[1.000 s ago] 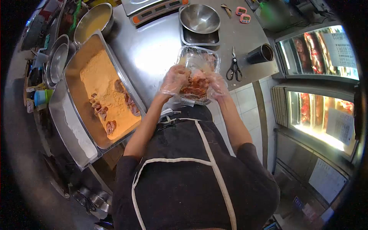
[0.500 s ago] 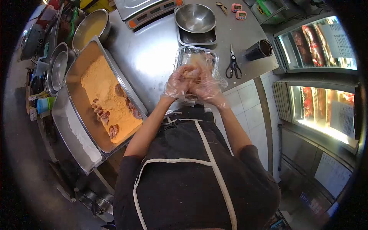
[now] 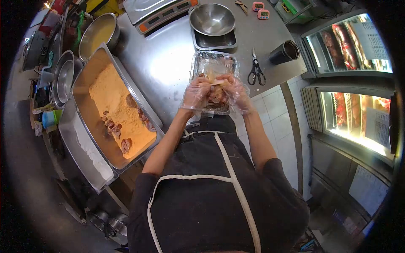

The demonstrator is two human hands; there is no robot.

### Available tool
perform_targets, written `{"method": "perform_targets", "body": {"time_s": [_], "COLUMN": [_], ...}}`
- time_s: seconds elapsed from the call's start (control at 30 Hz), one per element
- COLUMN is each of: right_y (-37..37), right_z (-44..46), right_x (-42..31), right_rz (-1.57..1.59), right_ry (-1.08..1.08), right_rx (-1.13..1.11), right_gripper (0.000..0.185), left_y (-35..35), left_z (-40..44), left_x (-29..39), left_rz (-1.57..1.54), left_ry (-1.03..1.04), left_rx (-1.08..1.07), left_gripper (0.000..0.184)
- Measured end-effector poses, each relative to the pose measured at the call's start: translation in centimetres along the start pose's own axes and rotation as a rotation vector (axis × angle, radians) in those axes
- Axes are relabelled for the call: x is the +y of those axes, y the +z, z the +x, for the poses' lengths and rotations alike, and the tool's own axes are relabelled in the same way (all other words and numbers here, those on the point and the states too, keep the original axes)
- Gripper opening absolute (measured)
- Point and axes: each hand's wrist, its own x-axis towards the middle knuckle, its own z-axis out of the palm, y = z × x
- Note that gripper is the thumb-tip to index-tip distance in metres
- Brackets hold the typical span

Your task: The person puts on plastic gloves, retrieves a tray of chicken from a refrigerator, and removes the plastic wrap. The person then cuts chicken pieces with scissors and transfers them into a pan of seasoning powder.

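Observation:
My left hand (image 3: 196, 93) and my right hand (image 3: 238, 93), both in thin clear plastic gloves, are closed on opposite sides of a piece of raw meat (image 3: 217, 95). A pale strip, like skin or fat, stretches between the fingertips at its top. They are over the near half of a tray (image 3: 194, 67) lined with clear plastic film, which holds more meat. The forearms and the meat partly cover this tray, so I cannot make out all of its contents.
At left, a deep metal pan (image 3: 139, 95) holds orange powder (image 3: 107, 90) and several meat pieces (image 3: 126, 145). Beside it is a pan of white powder (image 3: 90, 152). Scissors (image 3: 255, 72), a dark cup (image 3: 283, 53), a steel bowl (image 3: 211, 20) and a scale (image 3: 164, 17) stand on the counter.
My hands have moved slightly apart, from cupped close together to gripping the meat at both sides. More of the meat now shows between them.

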Motion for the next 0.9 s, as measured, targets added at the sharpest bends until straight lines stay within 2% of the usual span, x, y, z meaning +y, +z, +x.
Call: {"method": "perform_targets", "body": {"time_s": [0.07,0.13,0.17,0.2,0.23,0.27,0.33,0.37,0.4,0.47,0.5,0.57,0.6,0.67,0.7,0.77,0.8,0.87,0.9], "right_y": [0.5,0.8,0.7,0.4,0.2,0.4,0.9,1.1,1.4,2.2,2.4,2.8,3.5,4.9,5.0,5.2,5.5,6.4,6.5], "right_z": [0.0,0.2,0.5,0.8,0.8,0.7,0.4,0.7,0.6,0.3,0.4,0.6,0.4,-0.4,-0.5,-0.5,-0.5,-0.5,-0.4], "right_x": [-0.3,-0.6,-0.1,0.6,1.0,1.0,0.7,0.3,0.0,-1.1,-1.0,-1.0,-1.9,-3.6,-3.0,-2.0,-1.9,-1.9,-1.4], "right_rz": [0.07,-0.452,-0.451,-0.754,-1.057,-1.059,-1.083,-1.1,-1.097,-0.838,-0.836,-0.653,-0.652,-0.76,-0.758,-0.836,-0.836,-1.004,-1.001], "right_ry": [-0.037,-0.069,-0.071,-0.269,-0.467,-0.465,-0.374,-0.531,-0.529,-0.157,-0.157,-0.138,-0.139,-0.096,-0.094,-0.071,-0.072,-0.087,-0.086], "right_rx": [-0.006,0.1,0.102,0.078,0.056,0.07,0.031,-0.011,-0.008,-0.109,-0.11,-0.093,-0.093,-0.149,-0.145,-0.114,-0.114,-0.061,-0.066], "right_gripper": [0.032,0.026,0.026,0.03,0.034,0.034,0.037,0.033,0.033,0.027,0.027,0.026,0.026,0.024,0.024,0.03,0.03,0.031,0.031], "left_y": [0.5,0.3,0.1,-0.2,-0.7,-1.1,-2.4,-2.4,-2.4,-2.3,-2.0,-1.3,-1.5,-1.7,-1.6,-0.9,-0.6,0.2,0.5], "left_z": [0.5,0.5,0.4,0.4,0.2,0.2,0.1,-0.2,-0.5,-1.0,-1.4,-2.0,-2.0,-2.3,-2.8,-4.0,-4.4,-5.0,-5.1], "left_x": [-0.3,-0.1,-0.1,-0.1,0.0,0.0,-1.1,-0.5,0.0,1.5,1.5,1.3,1.3,1.4,1.8,3.1,3.4,3.4,3.0], "left_rz": [0.328,0.322,0.311,0.311,0.659,1.008,1.02,1.026,1.033,1.232,1.234,0.556,0.557,0.858,0.858,0.819,0.82,0.58,0.581], "left_ry": [0.361,0.34,0.319,0.316,0.386,0.456,0.513,0.539,0.564,0.752,0.751,0.497,0.497,0.652,0.649,0.39,0.391,0.194,0.192], "left_rx": [0.037,0.041,0.046,0.039,0.082,0.122,0.07,0.051,0.032,0.02,0.02,0.001,0.001,0.061,0.056,0.088,0.088,0.15,0.155], "left_gripper": [0.027,0.028,0.029,0.029,0.03,0.032,0.031,0.03,0.03,0.026,0.026,0.022,0.022,0.021,0.021,0.019,0.019,0.019,0.019]}}
